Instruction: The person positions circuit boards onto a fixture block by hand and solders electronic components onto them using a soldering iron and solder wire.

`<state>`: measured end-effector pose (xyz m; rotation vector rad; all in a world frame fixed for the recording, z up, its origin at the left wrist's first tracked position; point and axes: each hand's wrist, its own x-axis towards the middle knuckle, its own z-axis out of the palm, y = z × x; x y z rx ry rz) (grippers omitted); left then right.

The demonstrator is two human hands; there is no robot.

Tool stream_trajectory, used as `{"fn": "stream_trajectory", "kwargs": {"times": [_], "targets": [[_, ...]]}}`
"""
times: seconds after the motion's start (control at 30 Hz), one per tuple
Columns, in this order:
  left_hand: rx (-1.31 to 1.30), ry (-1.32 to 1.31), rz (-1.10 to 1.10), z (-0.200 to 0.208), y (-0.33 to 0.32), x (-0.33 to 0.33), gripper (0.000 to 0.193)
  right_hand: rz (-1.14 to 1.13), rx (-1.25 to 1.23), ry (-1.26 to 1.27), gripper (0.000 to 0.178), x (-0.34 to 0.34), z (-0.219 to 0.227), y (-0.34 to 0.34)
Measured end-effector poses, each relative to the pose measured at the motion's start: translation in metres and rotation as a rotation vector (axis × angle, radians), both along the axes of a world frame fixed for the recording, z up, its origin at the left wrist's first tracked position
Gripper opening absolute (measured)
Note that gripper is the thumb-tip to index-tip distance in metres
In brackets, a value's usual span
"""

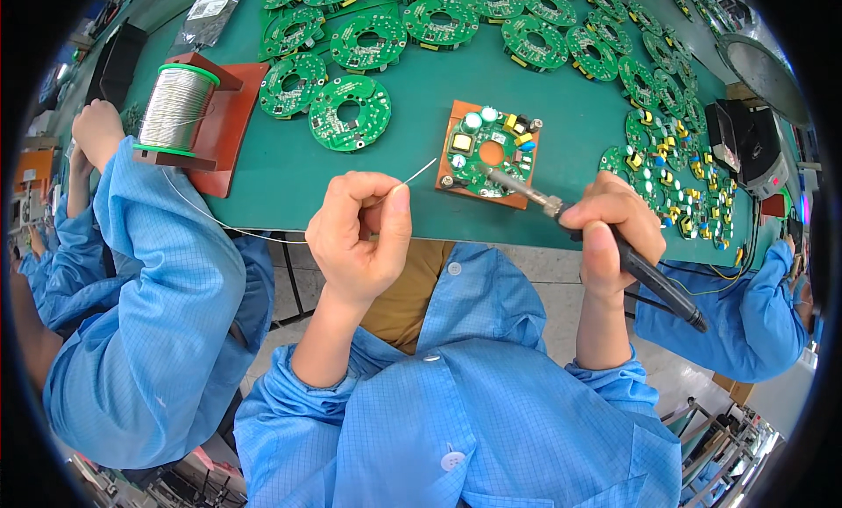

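Nearest, at 8 o'clock from the work, the left hand (364,236) pinches thin silver wire (423,172) between thumb and forefinger, a short end left sticking out, probably for fine aim. At 4 o'clock the right hand (618,232) grips a soldering iron (653,275) by its dark handle, presumably away from the heat; its tip is over the board, though contact is unclear. Between them, the populated round board (472,157) lies on a brown block (460,111), which likely steadies it on the green surface (421,96). At 9 o'clock, a spool (178,107) full of wound wire sits in a reddish-brown stand (230,131), seemingly so it can unreel toward the hand. At 3 o'clock, component-laden boards (671,179) crowd together. Farther, from 11 to 1 o'clock, green ring boards (368,56) are spread out; at 10 o'clock lies a clear bag (209,15), contents unreadable.
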<state>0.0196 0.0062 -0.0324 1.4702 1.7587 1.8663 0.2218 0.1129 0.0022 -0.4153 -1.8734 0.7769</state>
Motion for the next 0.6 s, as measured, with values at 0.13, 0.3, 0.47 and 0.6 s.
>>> {"fn": "stream_trajectory", "kwargs": {"times": [0.13, 0.3, 0.47, 0.6], "targets": [[0.012, 0.000, -0.002, -0.002, -0.001, -0.001, 0.007, -0.035, -0.034, 0.196, 0.028, 0.009, -0.003, 0.002], [-0.036, -0.008, 0.027, -0.003, -0.004, 0.000, 0.006, -0.069, -0.012, 0.274, 0.025, 0.035, 0.001, 0.021], [-0.036, -0.021, 0.008, 0.003, -0.004, 0.002, 0.005, -0.833, 0.156, 0.046, 0.018, 0.117, 0.019, 0.056], [-0.069, 0.076, 0.013, 0.008, -0.005, 0.001, 0.005, -1.316, 0.323, -0.105, 0.024, 0.187, 0.008, 0.094]]}}
